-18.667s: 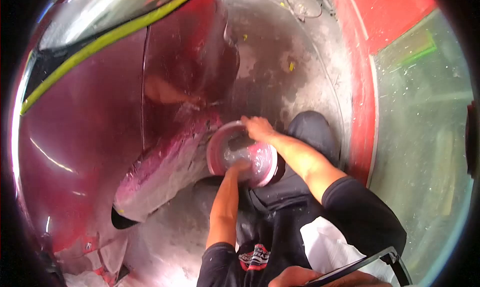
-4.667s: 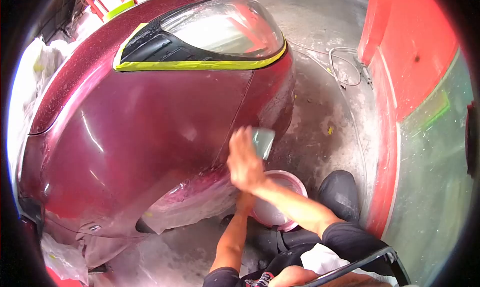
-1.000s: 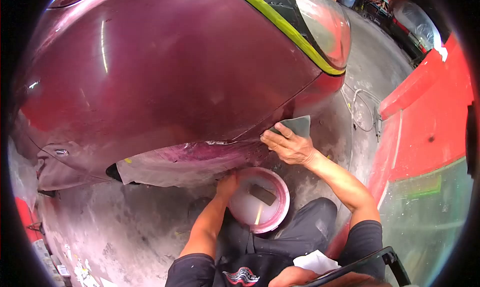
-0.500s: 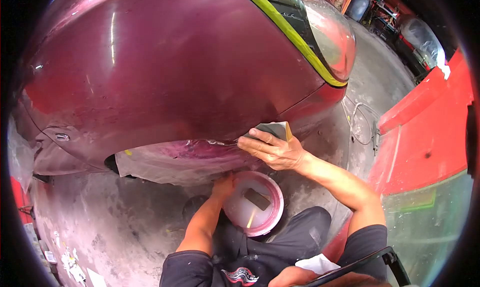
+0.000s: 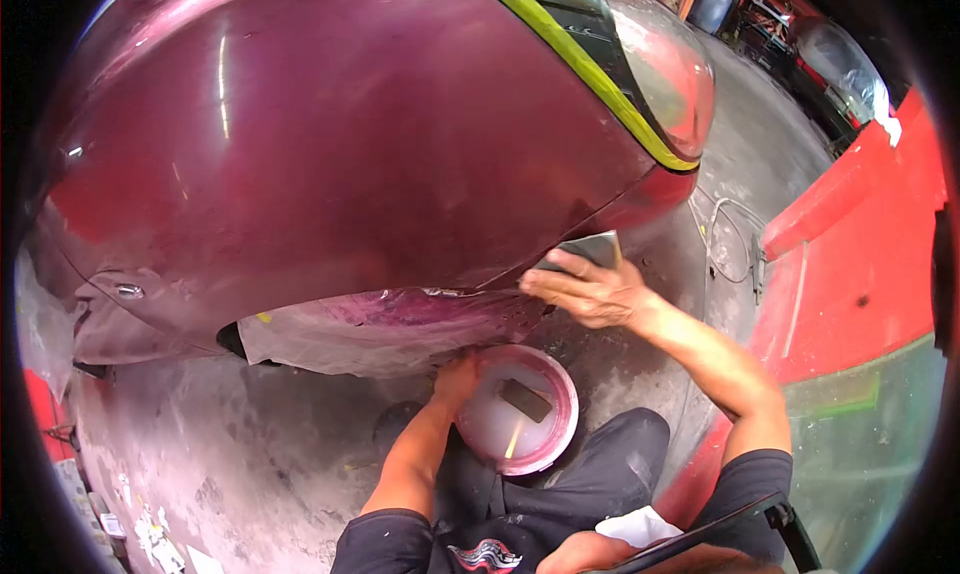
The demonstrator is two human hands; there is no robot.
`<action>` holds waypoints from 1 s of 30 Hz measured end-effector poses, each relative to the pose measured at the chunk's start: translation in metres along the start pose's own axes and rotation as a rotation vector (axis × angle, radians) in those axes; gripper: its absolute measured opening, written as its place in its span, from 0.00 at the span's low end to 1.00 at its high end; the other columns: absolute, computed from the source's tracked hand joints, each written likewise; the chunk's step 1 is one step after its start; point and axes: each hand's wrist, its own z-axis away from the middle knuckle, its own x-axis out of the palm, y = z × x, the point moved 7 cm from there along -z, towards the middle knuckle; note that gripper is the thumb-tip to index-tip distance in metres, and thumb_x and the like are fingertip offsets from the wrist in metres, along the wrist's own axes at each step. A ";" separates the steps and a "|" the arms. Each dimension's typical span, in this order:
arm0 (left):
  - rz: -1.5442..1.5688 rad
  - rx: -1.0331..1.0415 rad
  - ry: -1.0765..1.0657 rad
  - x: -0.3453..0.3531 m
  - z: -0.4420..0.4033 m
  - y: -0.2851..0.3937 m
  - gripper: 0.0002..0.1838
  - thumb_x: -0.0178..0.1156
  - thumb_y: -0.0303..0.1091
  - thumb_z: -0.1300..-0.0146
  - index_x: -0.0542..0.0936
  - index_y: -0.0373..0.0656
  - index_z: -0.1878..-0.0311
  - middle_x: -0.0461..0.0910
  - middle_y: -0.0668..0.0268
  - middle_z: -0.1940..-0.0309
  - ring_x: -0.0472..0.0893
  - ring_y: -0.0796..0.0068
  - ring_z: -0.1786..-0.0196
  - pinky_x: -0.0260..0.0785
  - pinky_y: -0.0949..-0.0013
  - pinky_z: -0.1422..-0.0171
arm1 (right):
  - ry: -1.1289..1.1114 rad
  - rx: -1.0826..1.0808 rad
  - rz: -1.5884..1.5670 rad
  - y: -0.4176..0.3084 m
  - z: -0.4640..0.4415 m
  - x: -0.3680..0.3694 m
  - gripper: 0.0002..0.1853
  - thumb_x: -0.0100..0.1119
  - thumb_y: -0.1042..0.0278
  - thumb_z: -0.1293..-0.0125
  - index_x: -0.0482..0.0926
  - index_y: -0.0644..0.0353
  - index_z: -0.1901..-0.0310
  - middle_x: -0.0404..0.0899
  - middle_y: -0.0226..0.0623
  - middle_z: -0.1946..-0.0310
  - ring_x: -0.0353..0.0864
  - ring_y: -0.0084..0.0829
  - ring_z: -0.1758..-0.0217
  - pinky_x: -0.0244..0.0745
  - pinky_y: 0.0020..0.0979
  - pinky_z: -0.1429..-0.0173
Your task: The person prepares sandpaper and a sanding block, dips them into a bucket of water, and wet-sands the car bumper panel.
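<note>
R hand (image 5: 598,296), right of ctr, grips the thin dark sheet (image 5: 592,250) at the car panel (image 5: 400,154); sheet's just above the fingers, long axis slanting up-right, approx. along the seam. L hand (image 5: 457,377), farther off, is beside the bucket (image 5: 571,414), lower ctr; can't tell its grip.

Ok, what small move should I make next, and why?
I'd probably slide the thin grey rectangular sheet a little along the lower edge of the dark red car panel. Your right hand has its fingers over the sheet, right at that edge, while your left hand is down beside the round, pink-rimmed bucket.
</note>
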 end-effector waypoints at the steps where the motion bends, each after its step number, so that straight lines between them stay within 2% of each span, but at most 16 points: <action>1: 0.000 0.019 0.017 0.005 0.000 -0.003 0.27 0.52 0.56 0.29 0.71 0.45 0.38 0.83 0.45 0.54 0.84 0.40 0.53 0.76 0.40 0.50 | 0.022 0.102 -0.147 -0.012 -0.007 0.002 0.30 0.48 0.49 0.31 0.69 0.38 0.28 0.57 0.17 0.22 0.44 0.28 0.16 0.32 0.66 0.19; 2: -0.002 0.039 0.042 0.004 -0.004 -0.005 0.27 0.52 0.56 0.29 0.71 0.46 0.38 0.83 0.45 0.54 0.84 0.40 0.53 0.76 0.40 0.50 | 0.216 0.254 -0.287 -0.010 -0.026 -0.017 0.29 0.49 0.52 0.31 0.71 0.38 0.29 0.58 0.16 0.22 0.45 0.28 0.16 0.35 0.66 0.20; 3: -0.012 0.046 0.046 -0.004 -0.002 0.001 0.27 0.52 0.56 0.29 0.71 0.46 0.38 0.83 0.45 0.54 0.84 0.40 0.53 0.76 0.40 0.50 | 0.085 0.211 -0.318 -0.026 -0.039 -0.011 0.29 0.50 0.53 0.32 0.70 0.38 0.28 0.57 0.15 0.22 0.45 0.28 0.16 0.42 0.67 0.21; 7: 0.001 -0.017 -0.009 -0.007 0.003 -0.001 0.26 0.52 0.54 0.29 0.71 0.44 0.39 0.84 0.46 0.57 0.83 0.40 0.52 0.75 0.40 0.50 | 0.230 0.231 -0.201 0.006 -0.018 -0.025 0.32 0.50 0.54 0.35 0.69 0.38 0.27 0.57 0.15 0.22 0.49 0.28 0.17 0.55 0.53 0.20; 8: 0.056 0.038 -0.019 -0.001 0.000 -0.003 0.26 0.53 0.54 0.30 0.71 0.44 0.39 0.84 0.45 0.57 0.83 0.41 0.51 0.75 0.40 0.50 | 0.058 -0.005 -0.010 0.008 -0.006 -0.013 0.33 0.48 0.52 0.35 0.68 0.41 0.26 0.55 0.17 0.21 0.49 0.30 0.17 0.49 0.55 0.19; 12: 0.004 0.030 0.022 -0.013 0.002 0.010 0.26 0.53 0.53 0.30 0.71 0.42 0.40 0.84 0.45 0.57 0.83 0.40 0.52 0.75 0.40 0.49 | 0.191 0.191 -0.400 -0.006 -0.042 -0.029 0.32 0.52 0.55 0.36 0.69 0.43 0.28 0.60 0.17 0.23 0.53 0.28 0.18 0.63 0.42 0.23; 15: -0.011 -0.040 0.010 -0.021 0.010 0.011 0.26 0.53 0.53 0.29 0.71 0.42 0.40 0.84 0.45 0.58 0.83 0.40 0.52 0.75 0.40 0.48 | 0.229 0.211 -0.344 0.009 -0.028 -0.033 0.28 0.57 0.58 0.36 0.75 0.42 0.32 0.63 0.15 0.25 0.53 0.26 0.18 0.58 0.34 0.21; 16: 0.021 -0.039 -0.002 -0.024 0.011 0.011 0.26 0.53 0.53 0.29 0.71 0.42 0.40 0.84 0.45 0.58 0.83 0.40 0.52 0.75 0.40 0.47 | 0.149 0.117 0.007 0.015 -0.014 -0.026 0.28 0.50 0.54 0.32 0.71 0.42 0.29 0.60 0.17 0.23 0.50 0.26 0.17 0.47 0.40 0.16; 17: 0.055 -0.035 -0.010 -0.025 0.009 0.012 0.25 0.53 0.53 0.29 0.71 0.42 0.40 0.84 0.45 0.58 0.83 0.40 0.52 0.74 0.40 0.47 | 0.086 0.095 -0.178 0.017 -0.001 -0.016 0.32 0.48 0.52 0.31 0.64 0.42 0.25 0.56 0.19 0.21 0.45 0.26 0.16 0.41 0.44 0.15; 19: 0.038 -0.022 -0.020 -0.019 0.011 0.013 0.25 0.53 0.52 0.29 0.71 0.43 0.39 0.84 0.45 0.58 0.83 0.40 0.52 0.74 0.40 0.47 | 0.145 0.233 -0.240 0.009 -0.017 -0.031 0.32 0.50 0.51 0.33 0.67 0.41 0.26 0.57 0.19 0.22 0.46 0.26 0.16 0.48 0.47 0.18; 20: 0.017 -0.008 -0.014 -0.019 0.007 0.014 0.25 0.53 0.52 0.29 0.71 0.44 0.38 0.84 0.45 0.57 0.83 0.39 0.52 0.74 0.39 0.47 | 0.195 0.267 -0.263 -0.004 -0.031 -0.034 0.24 0.58 0.53 0.38 0.81 0.34 0.38 0.70 0.12 0.29 0.56 0.31 0.20 0.61 0.46 0.26; 23: -0.073 0.014 0.087 -0.020 0.007 0.012 0.27 0.52 0.53 0.29 0.70 0.42 0.37 0.84 0.45 0.57 0.83 0.39 0.52 0.74 0.40 0.47 | 0.187 0.277 -0.331 -0.002 -0.036 -0.043 0.24 0.58 0.55 0.38 0.82 0.34 0.39 0.70 0.11 0.29 0.56 0.31 0.19 0.63 0.41 0.26; 25: -0.035 0.005 0.055 -0.025 0.014 0.013 0.28 0.51 0.53 0.28 0.69 0.42 0.35 0.84 0.45 0.58 0.83 0.39 0.53 0.74 0.40 0.47 | 0.229 0.340 -0.229 0.015 -0.002 -0.026 0.28 0.52 0.56 0.36 0.75 0.38 0.32 0.63 0.14 0.25 0.54 0.27 0.19 0.65 0.50 0.28; 27: 0.009 0.018 0.019 -0.023 0.011 0.020 0.29 0.50 0.54 0.28 0.69 0.42 0.34 0.84 0.45 0.59 0.83 0.39 0.53 0.74 0.40 0.47 | 0.110 0.251 -0.294 0.024 0.010 -0.017 0.24 0.53 0.57 0.31 0.76 0.38 0.32 0.65 0.15 0.26 0.53 0.30 0.18 0.52 0.68 0.26; 29: -0.013 -0.039 -0.020 -0.020 0.007 0.014 0.29 0.49 0.55 0.28 0.69 0.43 0.35 0.84 0.45 0.61 0.83 0.38 0.54 0.74 0.40 0.48 | 0.060 0.264 -0.332 -0.003 -0.002 -0.010 0.24 0.56 0.60 0.32 0.77 0.40 0.34 0.66 0.15 0.27 0.54 0.29 0.18 0.59 0.63 0.27; 30: -0.016 -0.024 -0.023 -0.014 0.005 0.013 0.29 0.49 0.55 0.28 0.69 0.43 0.35 0.84 0.45 0.61 0.83 0.38 0.54 0.74 0.40 0.48 | 0.242 0.435 -0.401 0.001 -0.015 -0.032 0.24 0.53 0.60 0.33 0.77 0.40 0.34 0.65 0.15 0.26 0.54 0.28 0.19 0.60 0.59 0.26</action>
